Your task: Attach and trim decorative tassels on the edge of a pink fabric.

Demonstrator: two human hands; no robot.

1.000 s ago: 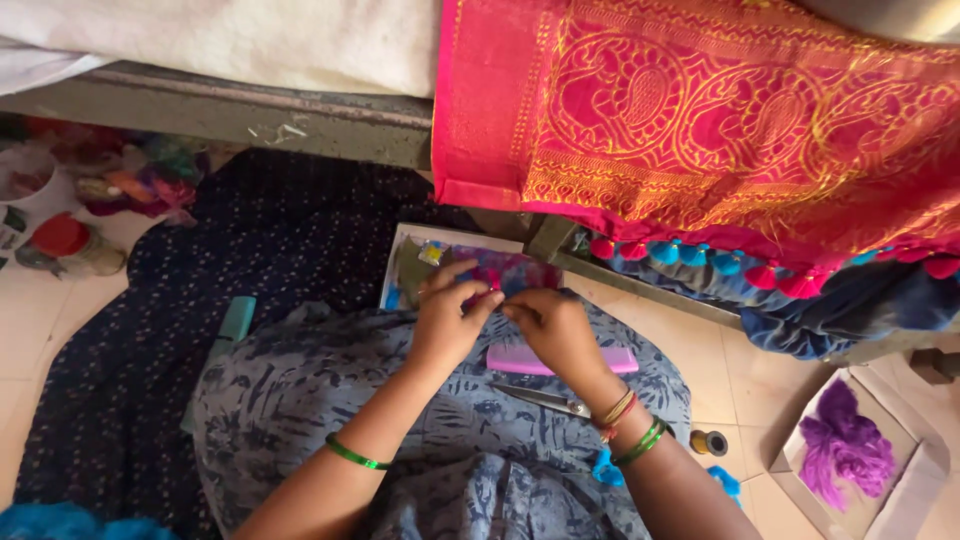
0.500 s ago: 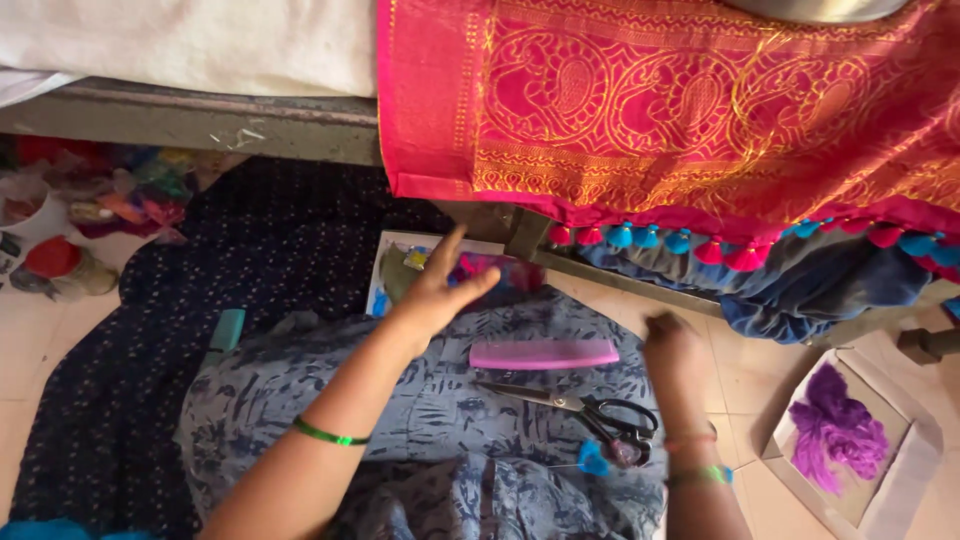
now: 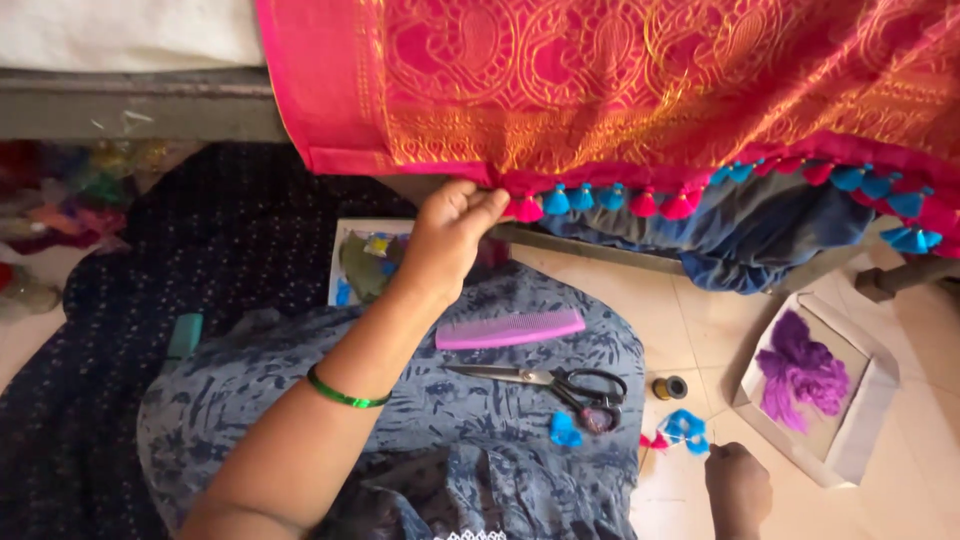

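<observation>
In the head view, the left hand is raised to the lower border of a pink and gold cloth that hangs across the top of the picture, its fingers closed on the hem just beside the first of a row of pink and blue tassels. A green bangle sits on that forearm.

The right hand is low at the bottom edge, curled into a loose fist with the fingertips pinched together next to a small blue and pink tassel on the floor tiles; whether it grips a thread I cannot tell.

On the grey-blue patterned lap lie a pink comb and, just below it, scissors. A small spool stands near the scissor handles. Further right, an open box holds purple thread.
</observation>
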